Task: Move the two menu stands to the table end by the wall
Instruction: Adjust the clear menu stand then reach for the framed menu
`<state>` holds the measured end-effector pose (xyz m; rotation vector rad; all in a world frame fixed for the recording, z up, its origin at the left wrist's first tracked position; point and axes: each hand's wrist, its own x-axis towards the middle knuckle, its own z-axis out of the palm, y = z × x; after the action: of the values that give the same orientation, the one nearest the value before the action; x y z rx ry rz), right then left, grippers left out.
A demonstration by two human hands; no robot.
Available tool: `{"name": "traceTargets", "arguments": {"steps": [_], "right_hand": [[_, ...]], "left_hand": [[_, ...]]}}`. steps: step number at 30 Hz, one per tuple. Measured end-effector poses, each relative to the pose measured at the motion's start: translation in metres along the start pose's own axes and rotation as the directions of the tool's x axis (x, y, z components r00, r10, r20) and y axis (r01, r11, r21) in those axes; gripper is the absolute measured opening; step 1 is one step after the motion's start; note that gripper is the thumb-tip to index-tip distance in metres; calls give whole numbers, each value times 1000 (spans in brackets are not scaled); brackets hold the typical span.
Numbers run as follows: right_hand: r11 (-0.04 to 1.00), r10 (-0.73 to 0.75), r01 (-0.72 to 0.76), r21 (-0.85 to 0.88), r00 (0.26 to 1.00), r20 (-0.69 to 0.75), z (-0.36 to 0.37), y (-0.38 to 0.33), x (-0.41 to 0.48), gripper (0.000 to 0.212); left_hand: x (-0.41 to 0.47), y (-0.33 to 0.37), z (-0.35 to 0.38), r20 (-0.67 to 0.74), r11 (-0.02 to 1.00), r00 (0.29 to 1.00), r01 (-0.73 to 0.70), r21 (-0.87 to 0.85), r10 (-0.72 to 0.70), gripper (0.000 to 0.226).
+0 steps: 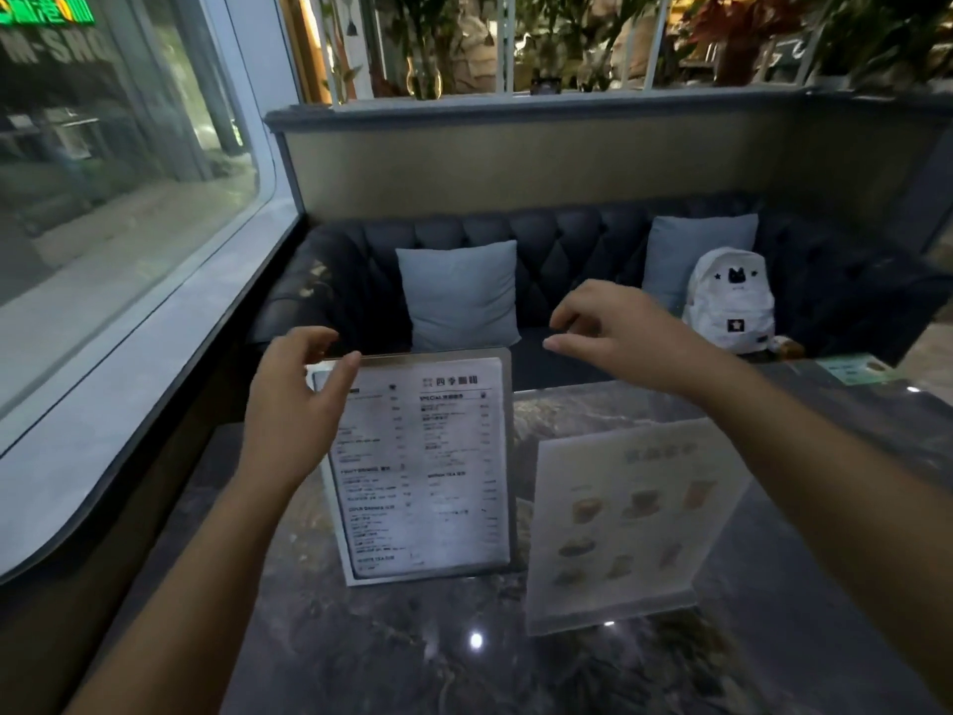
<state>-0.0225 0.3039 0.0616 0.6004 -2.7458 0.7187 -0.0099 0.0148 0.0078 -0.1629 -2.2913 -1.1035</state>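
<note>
While both stands sit upright | left hand (294,405) fingers spread, thumb touching text menu stand (423,467) | right hand (624,332) fingers spread, empty

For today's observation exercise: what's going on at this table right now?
A person reaches both bare hands toward two menu stands on a dark marble-look table. The left hand is at the top left corner of the upright text-printed menu stand; whether it grips is unclear. The open right hand hovers above. The clear acrylic picture menu stand stands untouched to the right.
</note>
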Motion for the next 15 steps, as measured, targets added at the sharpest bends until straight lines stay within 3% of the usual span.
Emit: {"name": "traceTargets", "arguments": {"steps": [4,8,13,15], "right_hand": [[998,53,-48,-35,986,158,23,0,41,38],[987,116,-73,-143,939,324,37,0,71,42],[972,154,-55,-227,882,446,56,-2,88,37],[969,147,-30,-246,868,474,64,-1,89,23]], "left_hand": [[7,-37,-4,-17,972,976,217,-88,-219,53],[2,-67,1,80,942,950,311,-126,-303,60],[0,-93,14,188,917,933,343,-204,-307,43],[0,-97,20,234,891,927,354,-286,-293,26]]}}
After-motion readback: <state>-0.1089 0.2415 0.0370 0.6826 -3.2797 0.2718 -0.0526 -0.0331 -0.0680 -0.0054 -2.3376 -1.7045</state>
